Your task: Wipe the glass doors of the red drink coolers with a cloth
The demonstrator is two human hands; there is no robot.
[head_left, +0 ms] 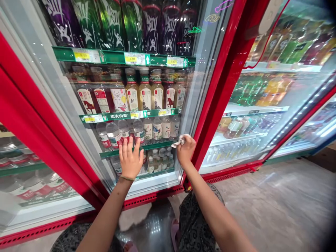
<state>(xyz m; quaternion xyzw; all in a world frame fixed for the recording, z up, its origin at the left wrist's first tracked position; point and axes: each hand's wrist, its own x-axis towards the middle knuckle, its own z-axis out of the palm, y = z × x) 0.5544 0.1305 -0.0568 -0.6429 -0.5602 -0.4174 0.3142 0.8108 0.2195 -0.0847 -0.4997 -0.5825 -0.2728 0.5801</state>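
My left hand (131,159) rests flat with its fingers spread on the glass door (189,105) of a red-framed drinks fridge, in front of the lower shelf edge. My right hand (186,148) is closed around a crumpled white tissue or cloth (179,142), near the right side of the same door. Behind the glass, water bottles with red labels (114,134) stand just beyond my left fingers. Bottles with pale printed labels (157,127) stand between the two hands. The palm side of my right hand is hidden.
Higher shelves hold tea bottles (145,94) and dark and green bottles (133,28). Red door frames (223,80) run between the fridges. At the right, another fridge holds orange drinks (273,91), with a red cord (270,38) hanging above. Below lies a shiny grey floor (275,203).
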